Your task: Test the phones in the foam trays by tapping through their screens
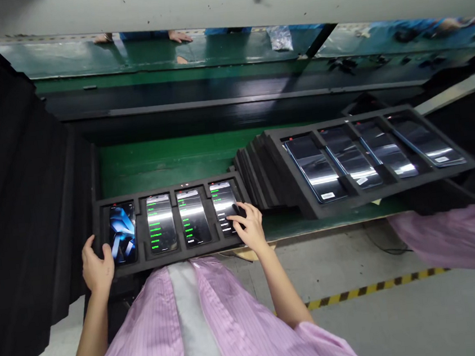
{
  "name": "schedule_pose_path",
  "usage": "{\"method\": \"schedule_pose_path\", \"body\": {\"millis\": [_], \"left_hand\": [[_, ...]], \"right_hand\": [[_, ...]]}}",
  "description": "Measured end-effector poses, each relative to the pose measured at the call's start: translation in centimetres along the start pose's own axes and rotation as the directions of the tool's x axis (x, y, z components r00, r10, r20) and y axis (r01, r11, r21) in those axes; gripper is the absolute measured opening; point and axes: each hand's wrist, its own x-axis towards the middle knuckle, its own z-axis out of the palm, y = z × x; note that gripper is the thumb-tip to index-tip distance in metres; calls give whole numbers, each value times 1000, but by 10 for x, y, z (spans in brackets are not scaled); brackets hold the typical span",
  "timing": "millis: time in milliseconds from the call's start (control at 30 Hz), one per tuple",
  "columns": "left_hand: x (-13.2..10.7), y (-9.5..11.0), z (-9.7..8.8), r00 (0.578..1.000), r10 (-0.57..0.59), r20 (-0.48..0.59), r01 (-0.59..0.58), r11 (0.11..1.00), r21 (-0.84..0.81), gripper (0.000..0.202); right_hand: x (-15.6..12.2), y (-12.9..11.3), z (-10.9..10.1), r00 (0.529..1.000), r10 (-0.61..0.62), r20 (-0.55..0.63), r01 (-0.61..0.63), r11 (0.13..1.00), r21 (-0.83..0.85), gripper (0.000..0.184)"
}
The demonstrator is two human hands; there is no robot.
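Observation:
A black foam tray (143, 267) lies in front of me with smartphones in a row of slots. The leftmost phone (123, 233) shows a blue abstract wallpaper. A second phone (161, 224) and a third phone (193, 217) display green text lists on black. On the rightmost phone (223, 202), green and white lines show. My left hand (98, 266) grips the tray's left edge, thumb on top beside the leftmost phone. With fingers apart, my right hand (249, 226) reaches over the tray's right end, its index fingertip at the rightmost phone's screen; it holds nothing.
To the right, a stack of foam trays (257, 170) carries dark-screened phones (315, 170) in its top tray. Tall black foam stacks (18, 195) rise at left. Beyond the green bench (167, 157) runs a dark conveyor (211, 90); co-workers' hands (180, 36) rest across it.

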Motion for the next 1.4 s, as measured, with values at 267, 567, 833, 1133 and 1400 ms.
{"method": "schedule_pose_path", "body": {"millis": [267, 567, 833, 1133, 1400], "left_hand": [[1, -1, 0, 1000, 0, -2, 0, 1000, -5, 51], [1, -3, 0, 1000, 7, -8, -7, 1000, -4, 50], [0, -3, 1, 1000, 10, -10, -10, 1000, -10, 49], [2, -9, 5, 1000, 14, -15, -15, 999, -37, 48], [1, -17, 8, 999, 48, -19, -49, 994, -100, 47]], "right_hand": [[1, 3, 2, 985, 154, -78, -145, 983, 112, 36], [1, 0, 7, 980, 194, -52, -193, 981, 18, 38], [-1, -4, 6, 994, 103, 28, -98, 984, -152, 33], [-1, 0, 10, 997, 81, 4, -79, 980, -184, 35], [-1, 3, 11, 995, 101, 5, -99, 980, -175, 37]]}}
